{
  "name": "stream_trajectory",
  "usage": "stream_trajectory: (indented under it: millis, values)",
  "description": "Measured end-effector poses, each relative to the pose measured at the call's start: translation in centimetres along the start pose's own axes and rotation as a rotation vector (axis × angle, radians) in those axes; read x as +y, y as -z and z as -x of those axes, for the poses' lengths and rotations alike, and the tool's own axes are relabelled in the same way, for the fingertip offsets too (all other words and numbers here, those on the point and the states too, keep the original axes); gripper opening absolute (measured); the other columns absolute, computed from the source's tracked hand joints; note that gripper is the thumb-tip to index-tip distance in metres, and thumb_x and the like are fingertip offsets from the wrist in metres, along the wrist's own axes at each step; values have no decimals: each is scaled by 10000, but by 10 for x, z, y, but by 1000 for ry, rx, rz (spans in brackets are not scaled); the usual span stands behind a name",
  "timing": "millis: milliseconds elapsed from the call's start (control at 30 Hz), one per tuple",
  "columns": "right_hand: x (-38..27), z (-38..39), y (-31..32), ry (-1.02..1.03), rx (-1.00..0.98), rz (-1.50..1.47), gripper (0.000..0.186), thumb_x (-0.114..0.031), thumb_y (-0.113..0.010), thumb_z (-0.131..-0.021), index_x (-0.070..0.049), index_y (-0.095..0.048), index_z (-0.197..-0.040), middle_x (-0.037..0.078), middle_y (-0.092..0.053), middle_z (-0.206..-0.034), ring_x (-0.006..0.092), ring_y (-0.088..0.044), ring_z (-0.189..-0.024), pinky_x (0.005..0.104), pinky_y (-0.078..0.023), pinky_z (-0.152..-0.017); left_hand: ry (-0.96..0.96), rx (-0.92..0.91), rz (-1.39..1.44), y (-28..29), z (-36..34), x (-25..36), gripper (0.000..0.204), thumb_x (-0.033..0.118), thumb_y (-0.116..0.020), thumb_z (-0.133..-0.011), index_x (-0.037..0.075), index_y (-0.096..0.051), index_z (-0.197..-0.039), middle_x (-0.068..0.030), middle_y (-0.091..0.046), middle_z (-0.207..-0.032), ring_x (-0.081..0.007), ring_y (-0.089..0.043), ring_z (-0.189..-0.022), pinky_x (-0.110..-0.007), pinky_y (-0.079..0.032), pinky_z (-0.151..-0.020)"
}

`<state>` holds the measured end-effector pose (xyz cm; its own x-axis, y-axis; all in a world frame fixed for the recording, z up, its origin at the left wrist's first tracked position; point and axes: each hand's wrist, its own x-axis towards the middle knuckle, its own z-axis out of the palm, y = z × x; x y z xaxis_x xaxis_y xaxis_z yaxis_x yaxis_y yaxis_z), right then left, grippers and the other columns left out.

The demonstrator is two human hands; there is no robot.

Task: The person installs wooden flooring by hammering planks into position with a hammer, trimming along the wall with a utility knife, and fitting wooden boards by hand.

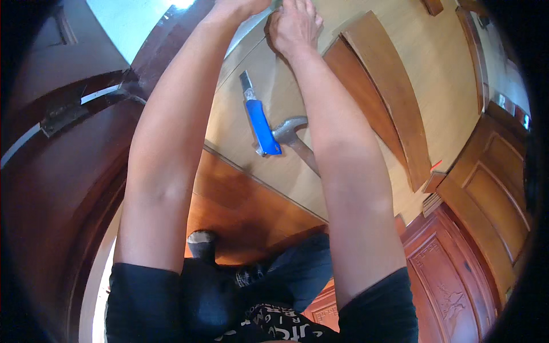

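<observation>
My left hand (245,8) reaches to the top edge, its fingertips cut off by the frame. Just right of it, my right hand (295,27) has curled fingers at the far part of the light wooden boards (233,128); what it holds, if anything, is unclear. Between my forearms lies a blue-handled utility knife (261,126) with its blade out, on top of a steel-headed hammer (301,147), whose handle runs under my right forearm.
Loose brown planks (394,86) lie to the right. Dark door frames and panels (68,206) border the left. Carved reddish panels (440,268) and a brown panelled door (492,188) are at lower right. My legs and sock-covered foot (203,246) are below me.
</observation>
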<state>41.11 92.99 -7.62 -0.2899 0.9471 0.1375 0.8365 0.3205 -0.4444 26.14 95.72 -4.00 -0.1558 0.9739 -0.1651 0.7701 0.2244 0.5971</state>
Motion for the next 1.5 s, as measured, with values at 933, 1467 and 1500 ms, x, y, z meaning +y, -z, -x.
stream_trajectory:
  millis: [933,1467,1500]
  values:
    - [3,38,38,-198,-72,-527,592,-312,-634,-993,1,-492,-1474,262,-608,-1342,428,-569,-1290,484,-437,-1131,596,-314,782,120,527,-102,252,211,-581,-1067,-16,-668,-1131,-86,-707,-948,-163,-656,-928,-331,-520,-877]
    - [-90,272,44,-79,-87,339,475,-305,-674,-946,-56,-551,-1332,176,-556,-1369,402,-456,-1347,613,-353,-1111,461,-106,1025,132,595,-110,206,201,-582,-1069,54,-631,-934,47,-578,-818,-51,-504,-759,-256,-410,-658]
    - [-94,270,38,-83,-69,342,459,-315,-667,-952,-63,-558,-1319,172,-557,-1375,394,-460,-1345,614,-352,-1110,381,-98,1006,144,603,-111,216,200,-567,-1076,56,-639,-933,38,-579,-821,-53,-503,-764,-257,-412,-663]
